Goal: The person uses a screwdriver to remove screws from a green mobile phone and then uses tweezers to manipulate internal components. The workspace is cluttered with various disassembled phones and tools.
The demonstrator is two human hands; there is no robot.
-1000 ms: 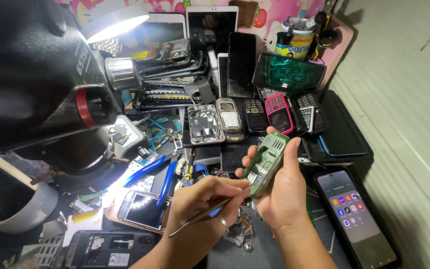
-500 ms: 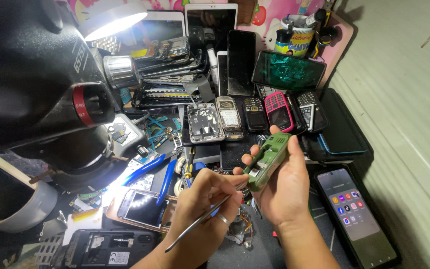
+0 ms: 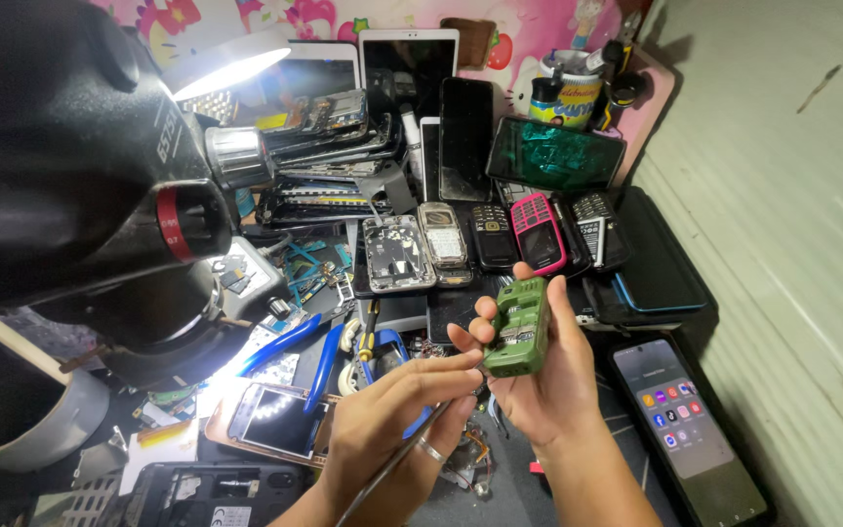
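Note:
My right hand (image 3: pixel 548 385) holds a small green rugged phone (image 3: pixel 516 327) upright, palm up, with the fingertips on its left side and the thumb on its right. My left hand (image 3: pixel 392 429), with a ring on one finger, pinches a thin metal tool (image 3: pixel 397 459). The tool's tip meets the lower end of the green phone. Both hands hover over a dark work mat strewn with parts.
A large black microscope (image 3: pixel 80 195) with a lit lamp (image 3: pixel 226 68) fills the left. Rows of phones (image 3: pixel 500 229), tablets (image 3: pixel 407 59) and opened handsets lie behind. A lit smartphone (image 3: pixel 680 420) lies right, blue-handled pliers (image 3: pixel 319 356) left, a cup of tools (image 3: pixel 568 93) at the back.
The green phone has tipped more upright in my right hand. My left hand has shifted slightly lower, bringing the tool's tip up against the phone's lower end.

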